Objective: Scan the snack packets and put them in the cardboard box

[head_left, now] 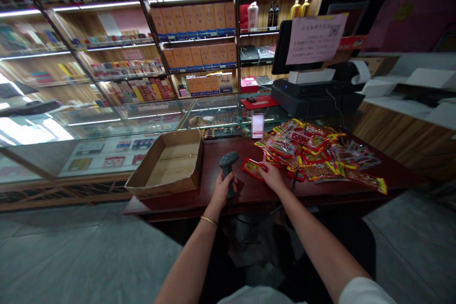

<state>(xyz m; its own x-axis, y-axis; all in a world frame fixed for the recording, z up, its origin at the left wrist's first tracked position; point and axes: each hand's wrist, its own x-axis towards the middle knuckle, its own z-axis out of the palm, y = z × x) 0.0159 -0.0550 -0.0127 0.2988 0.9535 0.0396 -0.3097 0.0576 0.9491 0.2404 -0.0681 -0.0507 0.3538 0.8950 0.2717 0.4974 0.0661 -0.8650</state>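
My left hand is wrapped round the handle of a dark grey barcode scanner, held upright over the brown desk. Between the fingers of my right hand is a red and yellow snack packet, just right of the scanner. A heap of red and yellow snack packets spreads over the desk beyond and to the right of that hand. To the left stands an open cardboard box, its bottom bare.
A glass display counter runs behind the desk. At the back right are a monitor with a paper sign and a black cash drawer. A red mouse mat lies before them. Shelves of boxes line the wall.
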